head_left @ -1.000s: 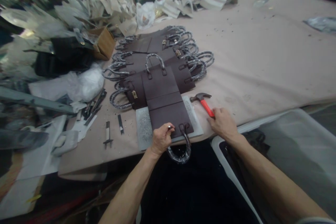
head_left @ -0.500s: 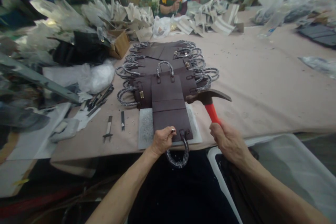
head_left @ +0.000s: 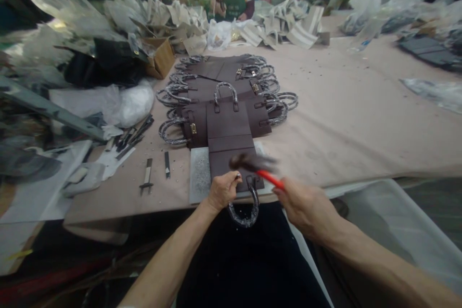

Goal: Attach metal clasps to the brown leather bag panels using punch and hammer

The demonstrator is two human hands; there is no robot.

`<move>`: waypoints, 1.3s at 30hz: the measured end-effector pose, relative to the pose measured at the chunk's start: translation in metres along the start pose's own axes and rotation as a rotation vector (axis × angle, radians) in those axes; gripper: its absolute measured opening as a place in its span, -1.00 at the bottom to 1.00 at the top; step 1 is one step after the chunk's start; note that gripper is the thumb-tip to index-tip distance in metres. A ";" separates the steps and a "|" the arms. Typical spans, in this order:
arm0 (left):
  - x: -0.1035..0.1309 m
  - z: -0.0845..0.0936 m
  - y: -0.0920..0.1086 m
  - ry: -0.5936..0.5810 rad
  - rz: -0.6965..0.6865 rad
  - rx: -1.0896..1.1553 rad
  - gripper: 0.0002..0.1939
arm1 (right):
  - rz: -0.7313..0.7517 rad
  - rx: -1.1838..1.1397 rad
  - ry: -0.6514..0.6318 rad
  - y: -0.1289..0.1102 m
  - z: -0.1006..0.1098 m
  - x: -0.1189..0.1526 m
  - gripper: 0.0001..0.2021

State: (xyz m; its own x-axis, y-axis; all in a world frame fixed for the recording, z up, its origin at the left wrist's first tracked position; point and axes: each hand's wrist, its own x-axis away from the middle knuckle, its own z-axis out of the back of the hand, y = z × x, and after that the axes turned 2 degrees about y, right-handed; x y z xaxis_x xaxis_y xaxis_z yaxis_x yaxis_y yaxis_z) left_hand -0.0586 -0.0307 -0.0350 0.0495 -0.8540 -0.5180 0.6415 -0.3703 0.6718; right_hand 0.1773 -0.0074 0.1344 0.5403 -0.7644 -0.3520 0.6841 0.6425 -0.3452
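Faintly, pale marks show on the shirt of a person at the far side, too blurred to read. Nearer, a smooth, dark-brown panel lies lengthwise on the table, its near part on a flat grey slab, its far part over stacked brown panels with gold-coloured fittings. Its near handle, an arched loop in shiny clear wrap, hangs past the table's near edge. The left hand, fingers curled, pinches a small metal tool over the panel's near end, left of that handle. The right hand is closed around the red grip of a hammer, whose dark, motion-blurred head is above the panel, just beyond the left hand.
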 end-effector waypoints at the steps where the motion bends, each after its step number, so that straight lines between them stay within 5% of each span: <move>1: 0.000 0.000 0.000 -0.002 0.000 -0.007 -0.86 | -0.019 0.060 -0.172 0.005 -0.003 0.003 -0.64; 3: 0.001 0.000 -0.001 -0.006 0.004 -0.014 -0.86 | -0.133 0.139 -0.426 0.019 -0.006 0.007 -0.67; 5: 0.002 -0.001 -0.002 -0.003 0.002 -0.007 -0.87 | -0.256 0.126 -0.510 0.039 -0.007 0.008 -0.69; 12: 0.001 -0.001 0.000 0.005 -0.017 0.042 -0.87 | -0.543 0.089 -0.462 0.130 -0.055 0.008 -0.60; 15: 0.000 -0.001 0.001 0.005 -0.003 0.030 -0.87 | -0.544 0.171 -0.353 0.148 -0.077 0.004 -0.69; 18: 0.000 0.001 0.002 -0.004 0.025 0.023 -0.86 | -0.447 0.177 -0.234 0.134 -0.093 -0.003 -0.68; 22: 0.001 0.002 0.008 -0.035 0.081 0.032 -0.83 | -0.142 -0.049 -0.101 0.079 -0.120 -0.004 -0.57; 25: -0.003 0.001 0.013 -0.021 0.226 0.136 -0.83 | -0.028 -0.110 -0.124 0.041 -0.139 0.002 -0.51; 28: -0.019 0.008 0.008 0.217 0.530 0.352 -0.67 | -0.061 -0.087 -0.169 0.029 -0.146 0.006 -0.46; 31: -0.043 0.034 -0.013 0.473 0.708 0.412 -0.53 | -0.062 -0.107 -0.208 0.033 -0.145 0.006 -0.45; 34: -0.059 0.076 -0.041 0.410 0.781 0.081 -0.60 | -0.062 -0.112 -0.220 0.037 -0.143 0.004 -0.45; 39: -0.045 0.130 -0.067 0.037 0.800 -0.728 -0.79 | -0.113 -0.005 -0.098 0.026 -0.137 0.015 -0.35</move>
State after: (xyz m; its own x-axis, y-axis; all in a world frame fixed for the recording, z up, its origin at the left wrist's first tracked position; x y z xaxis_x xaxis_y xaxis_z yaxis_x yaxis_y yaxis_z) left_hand -0.2028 -0.0147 0.0124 0.6709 -0.7357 -0.0928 0.7131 0.6059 0.3526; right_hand 0.1363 0.0047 0.0012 0.5055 -0.8334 -0.2236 0.7413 0.5520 -0.3818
